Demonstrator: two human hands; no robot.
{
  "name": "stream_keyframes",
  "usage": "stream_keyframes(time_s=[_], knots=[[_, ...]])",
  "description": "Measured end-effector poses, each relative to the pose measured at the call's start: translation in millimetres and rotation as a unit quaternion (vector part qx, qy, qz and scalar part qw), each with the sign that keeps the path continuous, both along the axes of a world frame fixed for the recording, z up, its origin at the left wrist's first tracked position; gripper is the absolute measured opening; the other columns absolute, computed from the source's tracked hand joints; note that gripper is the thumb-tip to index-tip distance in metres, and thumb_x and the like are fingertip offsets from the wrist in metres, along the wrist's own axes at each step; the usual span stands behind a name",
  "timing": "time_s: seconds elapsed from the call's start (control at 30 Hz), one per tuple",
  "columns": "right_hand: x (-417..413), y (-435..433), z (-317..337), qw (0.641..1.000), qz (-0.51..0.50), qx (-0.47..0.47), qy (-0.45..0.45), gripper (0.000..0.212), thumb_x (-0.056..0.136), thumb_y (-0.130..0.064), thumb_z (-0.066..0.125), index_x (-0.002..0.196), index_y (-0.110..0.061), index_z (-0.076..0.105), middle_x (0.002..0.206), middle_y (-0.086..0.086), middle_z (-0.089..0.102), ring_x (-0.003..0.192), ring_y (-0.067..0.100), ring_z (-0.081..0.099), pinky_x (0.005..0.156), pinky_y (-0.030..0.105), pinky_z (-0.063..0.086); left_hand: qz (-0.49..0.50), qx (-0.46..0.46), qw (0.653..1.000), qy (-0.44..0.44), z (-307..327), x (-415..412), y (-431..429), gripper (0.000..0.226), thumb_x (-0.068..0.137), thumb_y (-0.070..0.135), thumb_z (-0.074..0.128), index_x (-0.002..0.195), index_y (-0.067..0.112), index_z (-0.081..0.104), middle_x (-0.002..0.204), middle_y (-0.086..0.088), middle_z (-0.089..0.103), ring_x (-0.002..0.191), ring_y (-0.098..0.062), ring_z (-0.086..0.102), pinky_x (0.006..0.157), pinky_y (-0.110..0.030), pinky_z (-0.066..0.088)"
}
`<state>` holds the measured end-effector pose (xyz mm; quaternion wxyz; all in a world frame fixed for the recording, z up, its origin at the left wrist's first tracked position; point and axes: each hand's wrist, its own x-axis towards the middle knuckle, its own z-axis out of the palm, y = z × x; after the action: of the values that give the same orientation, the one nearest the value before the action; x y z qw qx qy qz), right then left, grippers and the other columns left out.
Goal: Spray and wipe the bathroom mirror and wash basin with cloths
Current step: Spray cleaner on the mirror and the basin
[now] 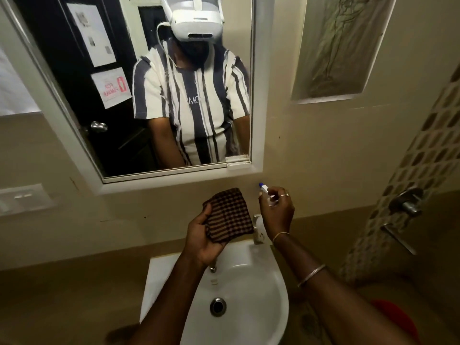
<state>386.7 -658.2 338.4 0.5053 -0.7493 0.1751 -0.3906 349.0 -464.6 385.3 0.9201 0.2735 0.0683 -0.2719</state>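
Note:
My left hand point(200, 239) holds a folded brown checked cloth point(229, 215) up over the back of the white wash basin point(249, 295). Just to its right, my right hand point(277, 212) grips a white spray bottle point(264, 189) with a blue nozzle tip, the nozzle pointing up and left toward the wall below the mirror. The white-framed mirror point(119, 78) hangs above, reflecting a person in a striped shirt. The bottle's body is mostly hidden behind my right hand.
A metal tap point(212, 268) sits at the basin's back, partly hidden by my left wrist. A switch plate point(22, 197) is on the left wall. A shower valve point(408, 201) and tiled strip are at the right. A red object point(395, 319) lies at the lower right.

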Motion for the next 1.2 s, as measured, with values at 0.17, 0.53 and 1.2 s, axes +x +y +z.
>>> stream_keyframes(time_s=[0.17, 0.53, 1.2], knots=[[3, -16, -11, 1.0, -0.009, -0.005, 0.003, 0.04, 0.075, -0.03, 0.087, 0.106, -0.029, 0.062, 0.108, -0.009, 0.057, 0.099, 0.018, 0.059, 0.082, 0.038, 0.056, 0.001, 0.0, 1.0, 0.003, -8, 10, -17, 0.049, 0.108, 0.037, 0.043, 0.141, 0.004, 0.057, 0.135, -0.022, 0.067, 0.113, -0.039, 0.072, 0.082, -0.052, 0.062], [17, -31, -33, 0.984, 0.091, 0.147, 0.05, 0.049, 0.072, -0.019, 0.092, 0.111, -0.027, 0.064, 0.104, -0.008, 0.066, 0.092, 0.008, 0.066, 0.084, 0.029, 0.058, 0.005, 0.008, 1.0, 0.011, -25, 13, -28, 0.051, 0.108, 0.038, 0.042, 0.142, 0.003, 0.056, 0.141, -0.022, 0.063, 0.12, -0.04, 0.069, 0.094, -0.055, 0.06], [-6, -12, -19, 0.949, 0.183, 0.241, 0.092, 0.034, 0.094, -0.033, 0.073, 0.117, -0.009, 0.07, 0.097, 0.01, 0.071, 0.083, 0.018, 0.066, 0.068, 0.021, 0.055, 0.038, 0.041, 0.998, -0.009, -13, -17, 16, 0.045, 0.107, 0.034, 0.043, 0.129, 0.003, 0.067, 0.127, -0.021, 0.071, 0.109, -0.037, 0.074, 0.083, -0.05, 0.064]])
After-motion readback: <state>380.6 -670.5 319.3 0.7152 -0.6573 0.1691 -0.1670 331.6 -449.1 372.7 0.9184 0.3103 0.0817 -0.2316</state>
